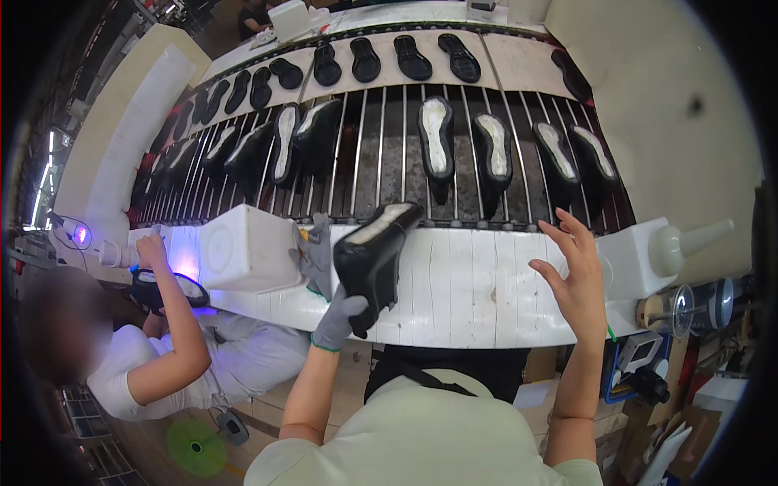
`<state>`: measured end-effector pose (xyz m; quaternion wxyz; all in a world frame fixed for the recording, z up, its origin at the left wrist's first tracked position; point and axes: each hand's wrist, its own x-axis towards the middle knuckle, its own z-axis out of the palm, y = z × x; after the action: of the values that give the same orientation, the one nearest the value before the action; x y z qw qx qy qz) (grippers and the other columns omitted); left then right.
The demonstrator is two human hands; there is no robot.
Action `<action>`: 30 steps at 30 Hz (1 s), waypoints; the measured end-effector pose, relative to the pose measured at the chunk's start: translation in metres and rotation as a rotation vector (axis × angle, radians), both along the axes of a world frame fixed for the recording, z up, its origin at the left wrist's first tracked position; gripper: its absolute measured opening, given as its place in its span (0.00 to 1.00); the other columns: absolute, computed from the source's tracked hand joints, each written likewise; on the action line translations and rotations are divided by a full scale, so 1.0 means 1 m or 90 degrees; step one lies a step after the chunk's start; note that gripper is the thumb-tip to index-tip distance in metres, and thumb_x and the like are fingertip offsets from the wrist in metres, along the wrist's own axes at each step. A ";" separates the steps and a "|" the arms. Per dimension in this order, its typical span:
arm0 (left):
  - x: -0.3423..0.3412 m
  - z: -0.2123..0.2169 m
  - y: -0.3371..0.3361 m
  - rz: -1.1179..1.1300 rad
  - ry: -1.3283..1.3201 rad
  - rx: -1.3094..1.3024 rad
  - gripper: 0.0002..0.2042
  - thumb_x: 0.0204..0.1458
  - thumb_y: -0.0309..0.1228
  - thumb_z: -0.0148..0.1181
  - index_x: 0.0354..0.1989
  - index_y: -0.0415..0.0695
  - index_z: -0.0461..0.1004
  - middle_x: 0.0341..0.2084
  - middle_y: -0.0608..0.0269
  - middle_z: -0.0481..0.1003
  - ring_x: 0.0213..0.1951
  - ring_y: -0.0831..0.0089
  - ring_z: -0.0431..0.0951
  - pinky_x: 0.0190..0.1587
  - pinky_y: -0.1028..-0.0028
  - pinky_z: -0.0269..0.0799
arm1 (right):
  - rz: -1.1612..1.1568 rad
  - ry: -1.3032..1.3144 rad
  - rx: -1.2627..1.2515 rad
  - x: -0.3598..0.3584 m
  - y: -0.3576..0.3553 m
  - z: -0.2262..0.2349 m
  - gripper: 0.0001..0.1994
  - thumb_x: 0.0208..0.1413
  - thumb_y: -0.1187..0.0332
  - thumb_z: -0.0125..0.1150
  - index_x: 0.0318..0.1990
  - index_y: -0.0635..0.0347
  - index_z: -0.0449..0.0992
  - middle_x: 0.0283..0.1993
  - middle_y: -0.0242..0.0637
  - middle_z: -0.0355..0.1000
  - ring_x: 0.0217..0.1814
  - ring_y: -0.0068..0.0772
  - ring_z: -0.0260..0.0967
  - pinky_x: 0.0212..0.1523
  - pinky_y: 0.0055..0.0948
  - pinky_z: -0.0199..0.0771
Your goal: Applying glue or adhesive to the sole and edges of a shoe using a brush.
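Note:
My left hand (pixel 328 292), in a grey glove, grips a black shoe upper (pixel 374 255) with a pale insole, tilted over the white slatted ledge (pixel 462 283). My bare right hand (pixel 574 275) hovers with fingers spread above the ledge's right part, holding nothing. Beyond the ledge runs a rod conveyor (pixel 381 162) carrying several black shoes with white insoles, such as one shoe (pixel 436 142) near the middle.
A white box (pixel 243 247) sits on the ledge left of my left hand. A white bottle with a nozzle (pixel 677 247) lies at the right. Black soles (pixel 413 57) ride an upper belt. A seated co-worker's hand (pixel 152 251) works at the left under a purple light (pixel 81 235).

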<state>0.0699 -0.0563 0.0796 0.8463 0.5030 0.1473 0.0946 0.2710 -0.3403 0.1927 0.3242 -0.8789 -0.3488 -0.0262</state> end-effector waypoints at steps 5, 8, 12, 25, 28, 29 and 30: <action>0.067 -0.006 0.073 0.049 -0.080 0.187 0.38 0.38 0.28 0.62 0.64 0.40 0.57 0.53 0.57 0.68 0.51 0.69 0.70 0.52 0.72 0.67 | -0.020 -0.010 0.000 0.006 -0.004 0.003 0.23 0.46 0.68 0.69 0.52 0.57 0.73 0.61 0.42 0.63 0.60 0.47 0.62 0.55 0.39 0.66; 0.131 -0.017 0.118 0.096 -0.028 0.267 0.40 0.43 0.30 0.66 0.67 0.39 0.54 0.54 0.53 0.69 0.53 0.67 0.70 0.56 0.74 0.64 | -0.022 -0.003 0.007 0.005 0.000 0.009 0.23 0.46 0.68 0.69 0.52 0.57 0.73 0.60 0.43 0.64 0.60 0.46 0.62 0.55 0.40 0.66; 0.168 -0.084 0.153 0.262 0.184 0.674 0.52 0.45 0.36 0.68 0.70 0.36 0.32 0.64 0.37 0.55 0.65 0.54 0.60 0.63 0.69 0.57 | 0.007 0.006 0.033 0.009 0.007 0.000 0.23 0.46 0.68 0.69 0.52 0.57 0.74 0.60 0.43 0.65 0.60 0.47 0.63 0.56 0.39 0.65; 0.131 -0.078 0.069 0.548 0.113 0.650 0.51 0.48 0.32 0.66 0.71 0.42 0.30 0.68 0.44 0.48 0.69 0.54 0.49 0.69 0.64 0.44 | -0.287 0.316 0.254 0.124 0.137 -0.190 0.56 0.33 0.56 0.79 0.66 0.74 0.48 0.61 0.65 0.60 0.65 0.56 0.59 0.63 0.37 0.60; 0.130 -0.083 0.070 0.543 0.122 0.651 0.47 0.50 0.33 0.64 0.71 0.42 0.33 0.68 0.46 0.50 0.69 0.54 0.50 0.68 0.64 0.45 | -0.349 0.227 0.255 0.130 0.145 -0.195 0.49 0.35 0.56 0.76 0.62 0.73 0.56 0.57 0.64 0.66 0.60 0.57 0.64 0.60 0.39 0.63; 0.130 -0.084 0.071 0.537 0.125 0.654 0.46 0.51 0.33 0.63 0.71 0.42 0.34 0.68 0.46 0.51 0.69 0.55 0.51 0.68 0.65 0.45 | -0.380 0.219 0.235 0.131 0.145 -0.193 0.46 0.35 0.56 0.75 0.61 0.73 0.59 0.55 0.63 0.67 0.59 0.57 0.66 0.59 0.39 0.64; 0.130 -0.086 0.073 0.540 0.124 0.652 0.46 0.51 0.33 0.63 0.71 0.42 0.34 0.68 0.46 0.51 0.69 0.55 0.51 0.68 0.65 0.45 | -0.406 0.181 0.263 0.136 0.144 -0.189 0.42 0.36 0.56 0.74 0.58 0.73 0.64 0.51 0.62 0.70 0.55 0.57 0.69 0.57 0.40 0.66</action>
<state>0.2001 0.0164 -0.0069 0.3730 0.7459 0.3443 0.4312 0.4068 -0.1964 0.0041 0.5147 -0.8543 0.0019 -0.0731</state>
